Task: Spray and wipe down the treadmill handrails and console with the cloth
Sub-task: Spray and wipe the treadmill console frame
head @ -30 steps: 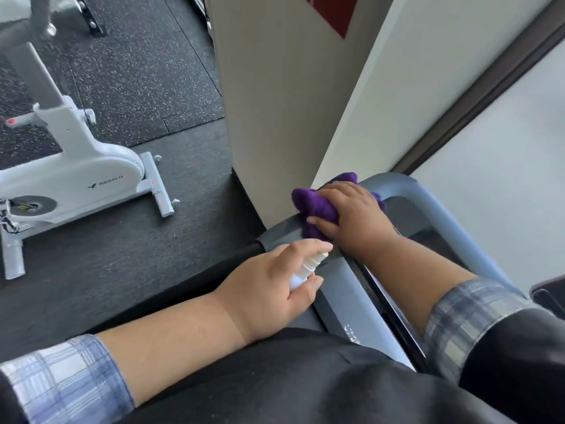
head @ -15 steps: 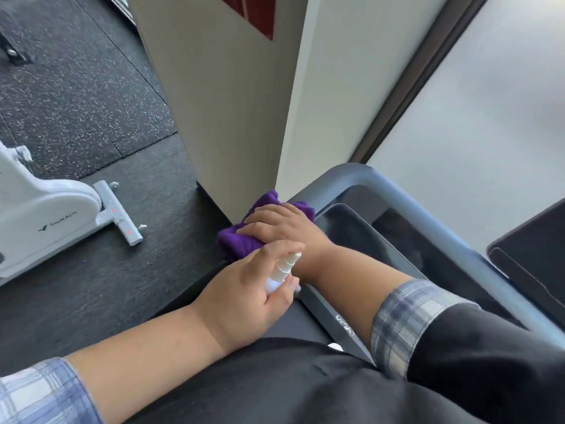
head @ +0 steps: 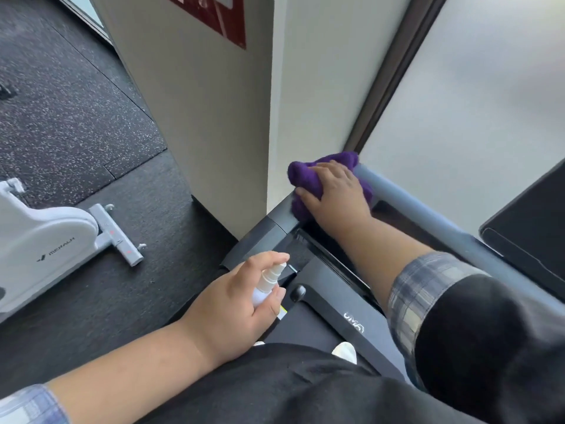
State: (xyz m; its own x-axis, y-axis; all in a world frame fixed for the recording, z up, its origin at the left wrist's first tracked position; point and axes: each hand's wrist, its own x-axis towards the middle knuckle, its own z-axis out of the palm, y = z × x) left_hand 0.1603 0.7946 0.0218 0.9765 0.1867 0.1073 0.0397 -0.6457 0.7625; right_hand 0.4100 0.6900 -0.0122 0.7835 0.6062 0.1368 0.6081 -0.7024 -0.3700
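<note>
— Purple and fuzzy, that is the cloth point(head: 308, 179). Where is it?

— It sits on the bend of the treadmill handrail point(head: 397, 194), right by the corner of the white wall point(head: 232, 102). The right hand point(head: 337, 197) lies on top of it. The fingers curl over the cloth and press it onto the rail.

— What colour is the rail?

— Grey-blue. It runs from the cloth down to the right, past a dark screen point(head: 532, 221) at the edge.

— What about the other hand?

— The left hand point(head: 238, 304) is lower and nearer to the person. It holds a small white spray bottle point(head: 267, 283). The fingers wrap round the bottle and one finger rests on its top. The nozzle points up and to the right, toward the rail.

— Are the two hands touching?

— No, they are well apart. The black treadmill frame point(head: 336, 301) lies between them, with white letters on it.

— What is the person wearing?

— Checked sleeves point(head: 428, 295) under a dark top. The sleeves are pushed up, so the forearms are bare.

— And on the floor?

— A white exercise bike point(head: 46, 240) stands to the left on the dark floor point(head: 76, 117). The floor there has little light specks. A red sign point(head: 220, 16) hangs on the wall, near the top.

— Is the window clear?

— No, the glass point(head: 474, 102) on the right looks milky.
</note>
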